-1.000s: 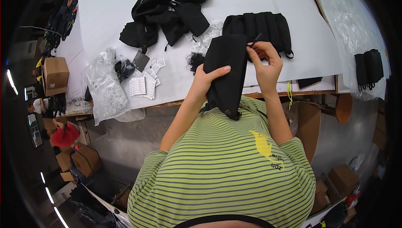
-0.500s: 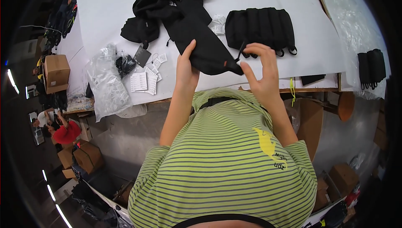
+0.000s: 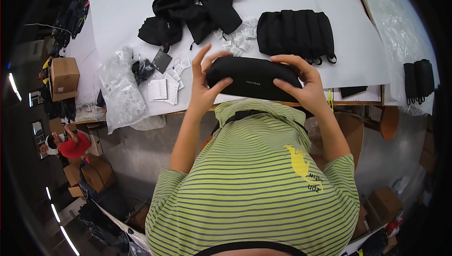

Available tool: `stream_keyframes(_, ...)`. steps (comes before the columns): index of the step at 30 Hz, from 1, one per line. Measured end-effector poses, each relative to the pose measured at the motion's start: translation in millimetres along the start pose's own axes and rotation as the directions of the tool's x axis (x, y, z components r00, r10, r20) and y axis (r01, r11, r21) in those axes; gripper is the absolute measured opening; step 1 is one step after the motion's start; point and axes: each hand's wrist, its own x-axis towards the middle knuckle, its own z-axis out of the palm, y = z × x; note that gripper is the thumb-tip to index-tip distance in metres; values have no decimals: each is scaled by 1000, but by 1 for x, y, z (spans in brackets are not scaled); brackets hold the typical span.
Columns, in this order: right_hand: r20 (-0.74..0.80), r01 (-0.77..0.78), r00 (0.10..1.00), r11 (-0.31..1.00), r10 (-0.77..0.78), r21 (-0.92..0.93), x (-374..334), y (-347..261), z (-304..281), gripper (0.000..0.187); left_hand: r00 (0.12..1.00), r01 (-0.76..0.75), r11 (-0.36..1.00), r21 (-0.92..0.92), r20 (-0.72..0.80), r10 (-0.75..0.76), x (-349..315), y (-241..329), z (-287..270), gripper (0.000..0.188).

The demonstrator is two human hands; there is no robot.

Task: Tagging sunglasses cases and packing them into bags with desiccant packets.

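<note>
Here, pouch [image 3: 254, 75]: held by the near edge of the desk [image 3: 358, 63], apparently kept level by two-ended support;
left hand [image 3: 203, 86]: index raised, pouch pinched;
right hand [image 3: 311, 86]: end clasped by fingers.

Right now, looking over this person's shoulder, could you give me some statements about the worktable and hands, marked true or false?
1. The left hand and right hand hold one black fabric pouch. True.
2. The row of black pouches lies left of the loose black pile. False: it lies right of it.
3. White paper tags lie beside a clear plastic bag. True.
4. The striped shirt is red. False: it is yellow-green with dark stripes.
5. The held pouch bears pale lettering. True.
</note>
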Motion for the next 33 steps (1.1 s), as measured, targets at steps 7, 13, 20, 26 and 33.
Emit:
stream_keyframes(7,278,42,959,945,53,-325,2,5,-38,32,965,-51,905,423,256,-65,2,25,-15,26)
stream_keyframes(13,417,-235,827,906,376,-352,-9,10,-56,35,809,280,845,455,362,-463,-6,4,-14,25)
stream_keyframes(20,-282,-294,948,743,146,-601,-11,20,-128,38,867,491,500,714,-457,-199,-88,-102,-129,34)
stream_keyframes(26,-503,-389,783,344,-364,-855,21,113,-170,45,762,626,65,777,-628,159,-117,-150,-224,60)
stream_keyframes(33,-530,-499,848,306,-23,-811,25,189,-174,61,720,693,-23,720,-694,-18,-124,-172,-252,59)
